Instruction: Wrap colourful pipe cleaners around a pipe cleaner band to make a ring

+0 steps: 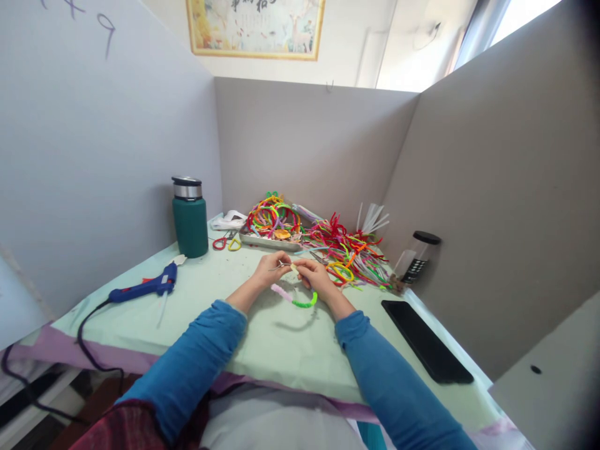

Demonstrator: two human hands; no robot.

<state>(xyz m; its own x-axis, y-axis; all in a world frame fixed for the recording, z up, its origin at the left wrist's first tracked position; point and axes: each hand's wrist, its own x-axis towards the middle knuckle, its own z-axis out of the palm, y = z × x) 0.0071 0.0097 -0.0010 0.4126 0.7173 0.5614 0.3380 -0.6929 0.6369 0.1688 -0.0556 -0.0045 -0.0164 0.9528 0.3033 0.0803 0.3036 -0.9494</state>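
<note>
Both my hands meet above the middle of the pale green table (262,337). My left hand (270,267) is closed in a pinch on one end of a curved hoop (295,299) wrapped in pink and bright green pipe cleaner. My right hand (315,275) is closed round the hoop's other side, fingertips touching a pale yellow bit between the hands. The hoop's arc hangs below my hands, just above the table.
A blue glue gun (145,287) with a black cord lies at the left. A dark green flask (190,219), small scissors (227,242), a metal tray of coloured hoops (272,220), loose pipe cleaners (349,250), a black-lidded jar (417,255) and a black phone (424,340) surround my hands. Grey partition walls enclose the table.
</note>
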